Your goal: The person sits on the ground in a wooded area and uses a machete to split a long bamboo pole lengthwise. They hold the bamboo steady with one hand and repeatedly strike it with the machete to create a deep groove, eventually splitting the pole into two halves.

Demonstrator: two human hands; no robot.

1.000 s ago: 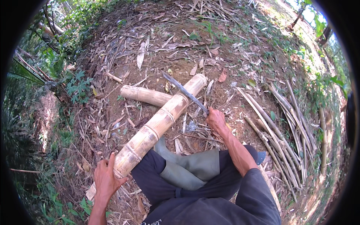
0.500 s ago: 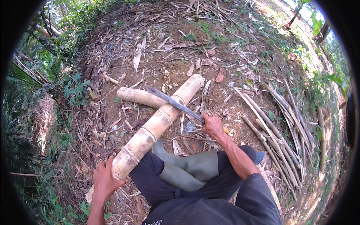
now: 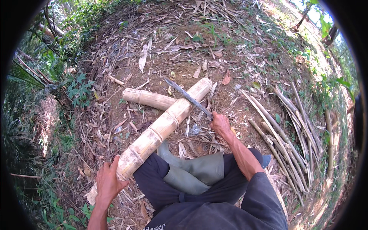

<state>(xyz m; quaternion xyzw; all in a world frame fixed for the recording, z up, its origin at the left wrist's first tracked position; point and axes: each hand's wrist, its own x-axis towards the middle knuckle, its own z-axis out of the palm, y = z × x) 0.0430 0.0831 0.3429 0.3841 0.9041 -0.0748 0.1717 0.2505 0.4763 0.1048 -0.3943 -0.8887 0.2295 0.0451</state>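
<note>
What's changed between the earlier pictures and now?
The right hand drew the long blade along the thick bamboo nearer the person, then moved it back toward the far end, nearly where it began. Nothing was visibly released; the left hand stays at the near end, and the crosswise piece lies as before.

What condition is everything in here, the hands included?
Thick bamboo pole: uncut across, lying over the shorter piece
Shorter bamboo piece: on the ground, partly covered
Long knife: unsheathed, crossing the pole near its far end; contact unclear
Right hand: closed around the knife's handle
Left hand: at the pole's near end, grip unclear
Boots: worn, crossed
Thin sticks: loosely piled
</note>
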